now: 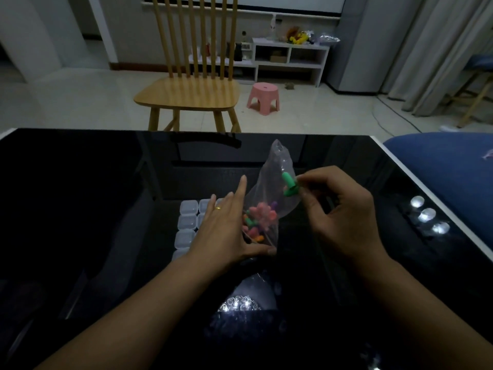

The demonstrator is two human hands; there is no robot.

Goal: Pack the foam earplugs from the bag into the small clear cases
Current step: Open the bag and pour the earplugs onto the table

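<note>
A clear plastic bag (269, 188) with several pink, orange and green foam earplugs heaped at its lower end is held above the black glass table (80, 196). My left hand (226, 231) holds the bag's lower edge between thumb and palm, its fingers stretched out straight. My right hand (338, 209) pinches two green earplugs (289, 186) at the bag's right side; whether through the plastic or outside it I cannot tell. Several small clear cases (188, 218) lie shut in rows on the table, partly hidden behind my left hand.
A wooden chair (192, 94) stands just beyond the table's far edge, with a pink stool (264, 98) on the floor behind it. A blue cushion (448, 166) lies off the table's right edge. Bright lamp reflections show on the glass at right and near me.
</note>
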